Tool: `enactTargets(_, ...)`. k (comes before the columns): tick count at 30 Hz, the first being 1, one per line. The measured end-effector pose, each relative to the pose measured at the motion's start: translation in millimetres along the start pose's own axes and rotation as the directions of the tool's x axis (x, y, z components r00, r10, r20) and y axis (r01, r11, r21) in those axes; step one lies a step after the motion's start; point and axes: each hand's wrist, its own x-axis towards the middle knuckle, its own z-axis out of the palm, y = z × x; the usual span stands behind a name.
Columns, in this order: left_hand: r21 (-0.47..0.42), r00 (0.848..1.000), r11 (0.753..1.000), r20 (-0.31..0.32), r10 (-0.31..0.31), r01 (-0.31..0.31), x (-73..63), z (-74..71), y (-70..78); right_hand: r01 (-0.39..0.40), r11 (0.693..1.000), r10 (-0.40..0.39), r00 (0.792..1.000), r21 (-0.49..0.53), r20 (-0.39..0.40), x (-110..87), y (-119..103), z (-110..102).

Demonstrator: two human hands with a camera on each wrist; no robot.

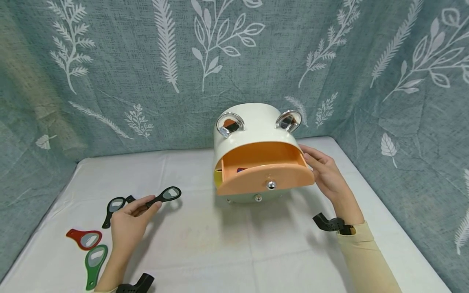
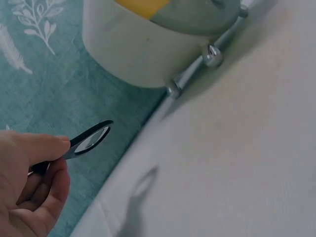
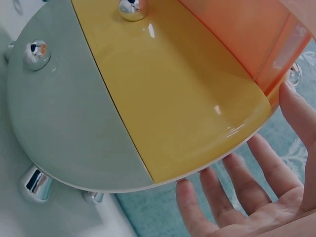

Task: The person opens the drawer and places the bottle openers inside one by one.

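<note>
My left hand (image 1: 128,224) pinches a small black magnifying glass (image 1: 171,194) by its handle, raised over the white table with the lens toward the cabinet. The cabinet (image 1: 253,126) is a rounded white drawer box with silver eye-like rings on top. Its top orange drawer (image 1: 256,180) is pulled out, and a small dark blue and red thing (image 1: 241,169) shows inside. My right hand (image 1: 327,175) is at the cabinet's right side, fingertips along its edge, thumb near the orange drawer. Below, the yellow drawer (image 3: 163,94) and grey-green drawer (image 3: 59,113) are closed.
On the table's left lie another black magnifying glass (image 1: 108,213), a red one (image 1: 78,237) and a green one (image 1: 92,266). A dark end (image 1: 130,199) shows behind my left hand. Teal leaf-patterned cloth (image 1: 146,81) rises behind the white table (image 1: 205,252) and along its sides.
</note>
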Motion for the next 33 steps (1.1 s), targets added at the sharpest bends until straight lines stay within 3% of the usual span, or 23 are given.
enactTargets(3,-0.056,0.998,0.996,-0.005,-0.063,0.063,-1.8,1.0,16.1,0.0,1.0,0.0,1.0,0.005,0.004,-1.4,0.1,-1.6)
enactTargets(6,-0.119,0.996,0.989,0.001,-0.089,0.089,-4.2,0.8,33.6,-0.003,1.0,0.003,1.0,0.006,-0.001,-0.7,1.0,-1.2)
enactTargets(10,-0.203,0.99,0.97,0.066,-0.126,0.137,-5.8,1.0,57.1,-0.001,1.0,0.001,1.0,0.015,-0.011,-1.2,1.5,-2.0)
enactTargets(13,-0.289,0.98,0.94,0.131,-0.149,0.181,-6.8,-0.8,75.8,0.004,1.0,-0.004,1.0,0.022,-0.005,-1.2,1.6,-2.3)
enactTargets(16,-0.403,0.977,0.897,0.177,-0.12,0.183,-7.9,-2.0,93.6,0.006,1.0,-0.006,1.0,0.024,-0.003,-0.6,1.4,-2.2)
enactTargets(20,-0.5,0.981,0.854,0.183,-0.058,0.144,-10.2,-1.3,114.0,0.009,0.999,-0.009,1.0,0.032,0.001,0.8,2.0,-0.8)
enactTargets(27,-0.583,0.985,0.811,0.164,0.053,0.053,-15.6,5.9,142.1,0.006,1.0,-0.006,1.0,0.024,-0.013,1.2,3.0,1.9)
enactTargets(33,-0.621,0.973,0.784,0.181,0.146,-0.002,-17.5,26.9,156.3,0.003,1.0,-0.002,0.999,0.011,-0.037,0.3,2.5,1.9)
